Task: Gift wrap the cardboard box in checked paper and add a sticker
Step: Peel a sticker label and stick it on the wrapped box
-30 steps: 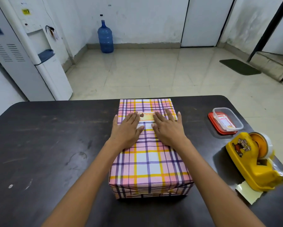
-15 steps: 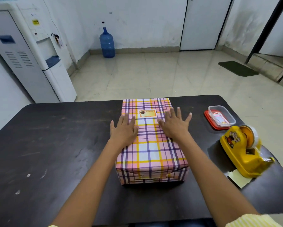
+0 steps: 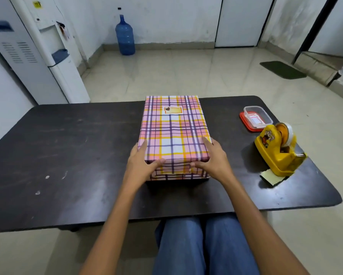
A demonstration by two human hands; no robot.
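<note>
The box (image 3: 173, 133), wrapped in pink, purple and yellow checked paper, lies lengthwise on the dark table (image 3: 67, 151). A small orange-edged sticker (image 3: 173, 109) sits on its top near the far end. My left hand (image 3: 141, 165) grips the near left corner, thumb on the front face and fingers along the left side. My right hand (image 3: 213, 161) grips the near right corner the same way, thumb on the front face. Both hands hold the box's near end.
A yellow tape dispenser (image 3: 276, 150) stands at the right, with a scrap of backing paper (image 3: 270, 177) in front of it. Behind it is a clear tub on a red lid (image 3: 255, 119). A water cooler (image 3: 37, 52) and a blue bottle (image 3: 125, 36) stand on the floor beyond.
Both hands slid back from the top of the box near the sticker to its near corners and took hold there. The camera pulled back and my legs came into view.
</note>
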